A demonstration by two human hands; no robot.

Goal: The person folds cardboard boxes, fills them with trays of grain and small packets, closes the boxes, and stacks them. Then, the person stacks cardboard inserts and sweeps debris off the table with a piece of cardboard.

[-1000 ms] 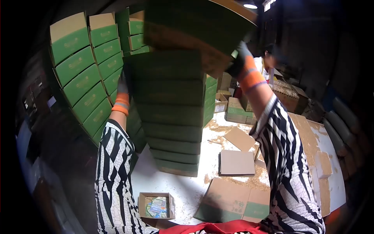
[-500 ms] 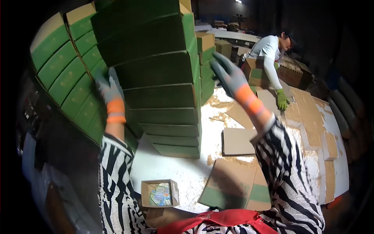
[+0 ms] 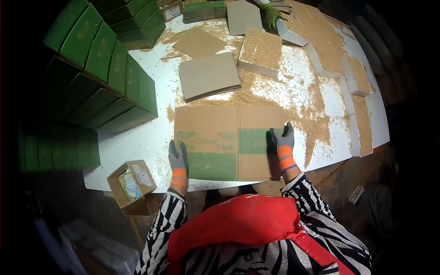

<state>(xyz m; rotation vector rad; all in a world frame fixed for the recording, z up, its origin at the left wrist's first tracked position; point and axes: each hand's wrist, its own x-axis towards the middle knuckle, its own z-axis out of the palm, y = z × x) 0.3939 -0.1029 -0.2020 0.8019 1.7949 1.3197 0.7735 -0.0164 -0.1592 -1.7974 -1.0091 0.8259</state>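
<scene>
A flattened cardboard box (image 3: 207, 123), brown with green printed bands, lies at the near edge of the white table in front of me. My left hand (image 3: 178, 158), in a grey glove with an orange cuff, grips its left edge, thumb and fingers at the lower left side. On the opposite edge, my right hand (image 3: 283, 142) is closed around the cardboard beside the green band. Parts of the fingers of both hands are hidden at the edges. Just beyond lies a stack of plain cardboard sheets (image 3: 208, 75).
Stacked green boxes (image 3: 121, 73) stand on the left. A small open carton (image 3: 146, 185) with colourful packets sits at the near left corner. Trays of wood shavings (image 3: 261, 48) and loose shavings cover the table's far and right parts. A co-worker's green-gloved hand (image 3: 273, 17) is at the top.
My hands came down from the tall green box stack to the flattened box and took hold of its two sides. The view tilted down and turned towards the table.
</scene>
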